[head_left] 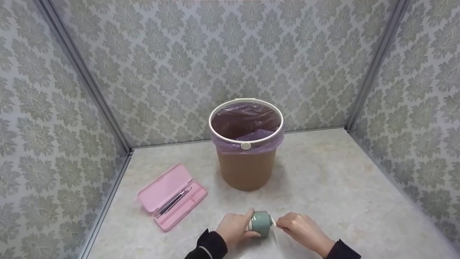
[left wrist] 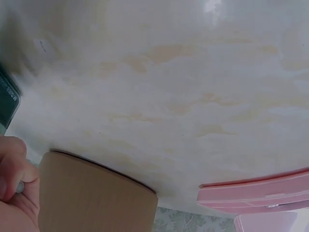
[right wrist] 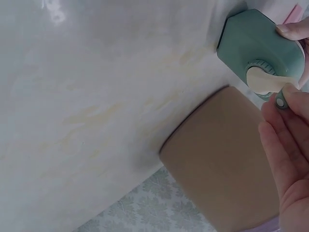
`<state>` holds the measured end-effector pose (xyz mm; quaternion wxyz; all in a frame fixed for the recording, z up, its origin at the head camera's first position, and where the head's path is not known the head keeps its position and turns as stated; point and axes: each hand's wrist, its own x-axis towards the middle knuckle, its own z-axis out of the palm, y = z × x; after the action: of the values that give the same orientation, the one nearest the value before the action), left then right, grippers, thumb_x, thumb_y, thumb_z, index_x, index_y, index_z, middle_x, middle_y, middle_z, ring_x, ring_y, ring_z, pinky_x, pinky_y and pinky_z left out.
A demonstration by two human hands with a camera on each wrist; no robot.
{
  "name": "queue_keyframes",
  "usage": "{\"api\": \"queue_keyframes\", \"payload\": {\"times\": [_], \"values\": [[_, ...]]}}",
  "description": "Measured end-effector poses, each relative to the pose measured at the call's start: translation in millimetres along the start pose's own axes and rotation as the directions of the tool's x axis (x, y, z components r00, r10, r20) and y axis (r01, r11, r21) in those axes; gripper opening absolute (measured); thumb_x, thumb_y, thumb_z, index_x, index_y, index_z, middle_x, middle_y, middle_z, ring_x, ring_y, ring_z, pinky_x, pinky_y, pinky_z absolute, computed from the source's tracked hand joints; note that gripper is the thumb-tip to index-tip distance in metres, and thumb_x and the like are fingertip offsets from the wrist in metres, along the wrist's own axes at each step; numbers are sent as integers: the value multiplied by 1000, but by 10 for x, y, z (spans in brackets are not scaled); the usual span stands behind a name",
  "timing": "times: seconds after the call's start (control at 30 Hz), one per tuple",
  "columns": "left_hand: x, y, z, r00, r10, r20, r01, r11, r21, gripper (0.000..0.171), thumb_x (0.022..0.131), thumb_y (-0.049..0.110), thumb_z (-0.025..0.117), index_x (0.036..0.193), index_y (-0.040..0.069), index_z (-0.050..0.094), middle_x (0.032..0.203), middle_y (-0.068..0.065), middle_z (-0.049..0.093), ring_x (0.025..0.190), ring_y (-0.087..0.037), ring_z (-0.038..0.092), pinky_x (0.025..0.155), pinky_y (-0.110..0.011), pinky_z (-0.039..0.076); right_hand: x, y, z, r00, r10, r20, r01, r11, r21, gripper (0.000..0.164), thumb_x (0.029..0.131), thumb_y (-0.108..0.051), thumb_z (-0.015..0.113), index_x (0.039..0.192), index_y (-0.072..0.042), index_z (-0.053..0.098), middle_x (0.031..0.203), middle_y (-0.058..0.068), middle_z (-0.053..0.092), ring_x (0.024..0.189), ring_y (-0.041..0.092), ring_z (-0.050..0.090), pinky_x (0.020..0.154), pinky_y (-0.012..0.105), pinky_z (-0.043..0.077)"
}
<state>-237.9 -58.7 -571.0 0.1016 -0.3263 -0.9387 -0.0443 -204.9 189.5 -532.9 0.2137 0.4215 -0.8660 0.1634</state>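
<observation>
- Pale marbled table across the lower frame
- Bottom centre, the left hand grasps a green bottle, covering its left end; dark sleeves cut off by the lower edge
- Just right, the right hand pinches the bottle's cream spout, fingertips hiding part of it
- Lower left, open pink case with dark pens, their exact number hard to tell
- Centre, brown bin with purple liner, its inside shadowed
- Behind, patterned wall, cropped above
</observation>
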Motion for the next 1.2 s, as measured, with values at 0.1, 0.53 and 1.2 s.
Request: {"api": "queue_keyframes", "payload": {"times": [0.1, 0.53, 1.2], "values": [[29, -21, -27, 1000, 12, -16, -11, 1000, 27, 72, 73, 71, 51, 121, 19, 43, 61, 4, 63, 47, -13, 54, 47, -27, 39, 17, 9, 17, 1000, 8, -21, -9, 1000, -22, 13, 74, -11, 73, 80, -20, 66, 74, -12, 65, 68, 1, 59, 59, 15, 45], [67, -79, -48, 1000, 26, 2, -26, 999, 30, 71, 71, 70, 54, 119, 19, 43, 64, 4, 65, 49, -14, 57, 46, -28, 41, -7, 33, 105, 987, -148, -70, 119, 942, -313, 28, 67, -13, 77, 93, -14, 68, 81, -7, 66, 73, 6, 63, 62, 20, 50], [-7, -35, 18, 997, 62, -34, -61, 997, 39, 73, 73, 69, 53, 124, 17, 43, 64, 6, 65, 49, -13, 57, 47, -27, 41, 295, 216, 193, 999, 35, -19, -39, 963, -266, 8, 77, -10, 68, 79, -17, 64, 75, -6, 66, 68, 9, 63, 56, 24, 50]]}}
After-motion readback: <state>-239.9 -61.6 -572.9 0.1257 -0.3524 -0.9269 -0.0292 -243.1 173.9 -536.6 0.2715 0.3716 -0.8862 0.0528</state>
